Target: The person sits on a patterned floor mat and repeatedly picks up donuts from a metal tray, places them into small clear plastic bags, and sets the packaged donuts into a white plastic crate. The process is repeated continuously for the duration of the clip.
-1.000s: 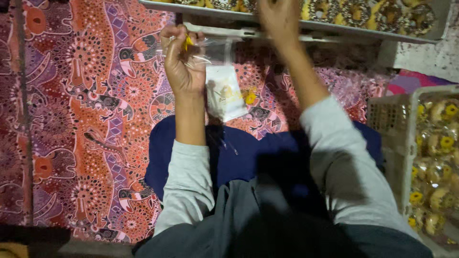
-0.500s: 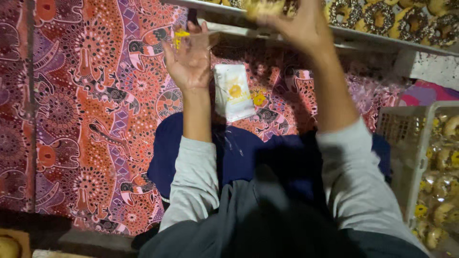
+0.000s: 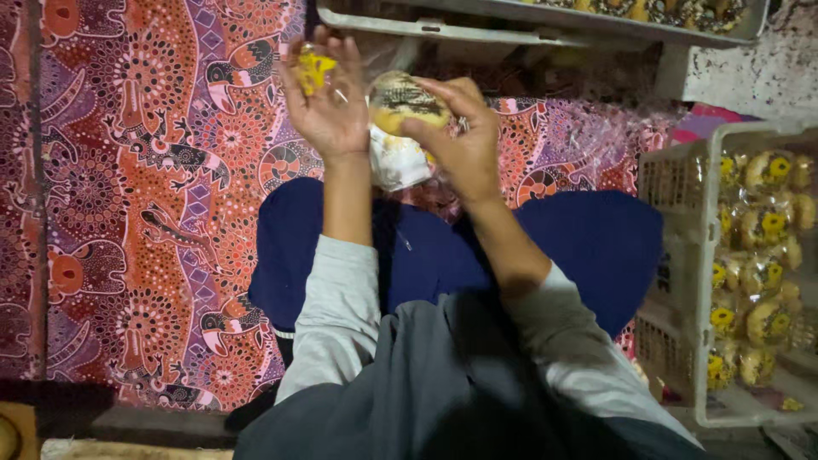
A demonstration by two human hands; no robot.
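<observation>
My left hand [image 3: 328,106] is raised over the patterned cloth and holds the top of a clear plastic bag [image 3: 396,162] with a white and yellow printed part. My right hand [image 3: 460,140] grips a round yellow pastry with dark stripes [image 3: 400,100] and holds it at the mouth of the bag, right beside my left hand. The lower part of the bag hangs between both wrists, above my dark blue lap.
A metal tray [image 3: 545,30] with more pastries runs along the top edge. A white plastic crate [image 3: 682,281] at the right holds several wrapped pastries. A red and orange patterned cloth [image 3: 145,196] covers the floor at the left.
My right hand has come down from the tray with a pastry and moved it to the bag held by my left hand. The view has shifted slightly.
</observation>
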